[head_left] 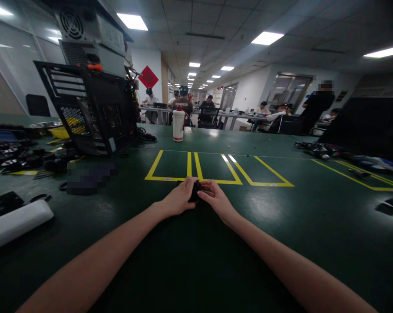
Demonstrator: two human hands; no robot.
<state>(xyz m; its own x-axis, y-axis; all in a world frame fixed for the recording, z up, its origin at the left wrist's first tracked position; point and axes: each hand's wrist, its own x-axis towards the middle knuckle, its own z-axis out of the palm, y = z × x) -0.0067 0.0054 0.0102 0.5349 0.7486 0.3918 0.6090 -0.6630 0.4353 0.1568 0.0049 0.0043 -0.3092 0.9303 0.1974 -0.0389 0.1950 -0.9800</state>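
Observation:
Both hands meet near the middle of a dark green table (264, 213), just in front of the yellow tape outlines (216, 181). My left hand (181, 198) is wrapped round a small black object (195, 192), its fingers over the top and left side. From the right, my right hand (214, 198) pinches the edge of the same object with thumb and fingers. Much of the object is hidden by the hands, and its exact kind cannot be told.
A black computer case (95, 108) stands back left beside piled cables (20, 156). A white cup (178, 126) with a red top stands beyond the tape. At far left lies a white block (20, 224); cables (316, 150) lie at right. People sit farther back.

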